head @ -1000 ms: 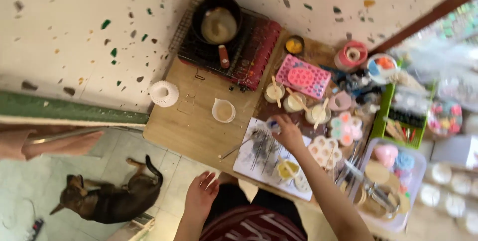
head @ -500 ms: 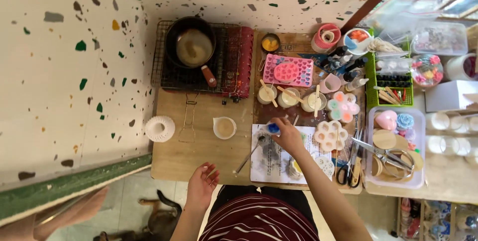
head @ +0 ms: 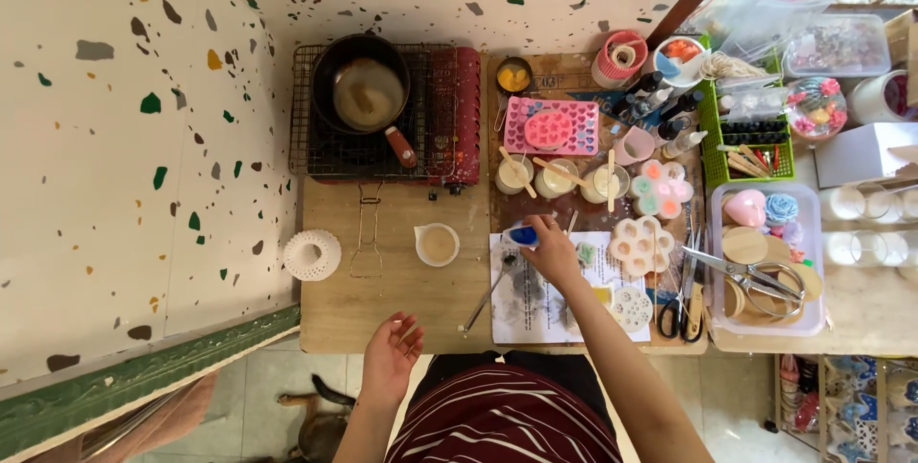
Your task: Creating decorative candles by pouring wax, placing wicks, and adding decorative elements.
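Fingers of your right hand (head: 550,251) pinch a small blue bottle (head: 522,234) above the stained paper sheet (head: 535,305), which catches drips; your left hand (head: 390,358) hovers open, empty, off the worktop (head: 382,300).

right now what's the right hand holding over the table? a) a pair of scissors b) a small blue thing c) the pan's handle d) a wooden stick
b: the right hand pinches a small blue thing in its fingers above the stained paper sheet, while the scissors lie in the clear tray and the pan sits on the stove, both untouched.
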